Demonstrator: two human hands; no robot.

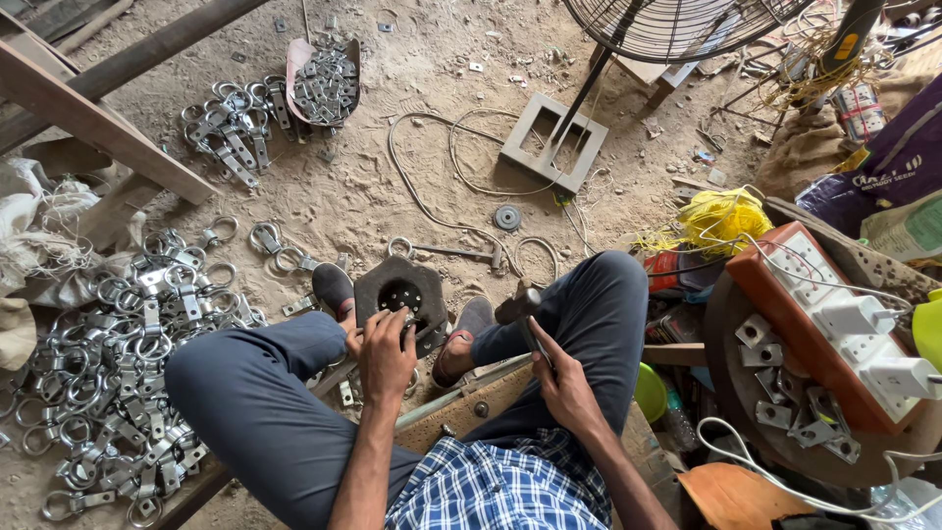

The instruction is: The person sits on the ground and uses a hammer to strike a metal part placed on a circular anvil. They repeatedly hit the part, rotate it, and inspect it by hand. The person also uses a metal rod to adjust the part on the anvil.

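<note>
I sit on the sandy ground with my knees apart. Between my feet stands a dark hexagonal metal block (400, 290) with holes in its top. My left hand (385, 351) rests on the block's near edge and pinches a small metal piece there. My right hand (557, 378) lies against my right thigh and grips the handle of a hammer (520, 312), its head raised just right of the block.
A large heap of metal ring clamps (118, 373) lies at the left, another heap (240, 123) farther back. A fan stand (554, 142) and cable lie ahead. At the right, a power strip (834, 324) and metal plates sit on a round table.
</note>
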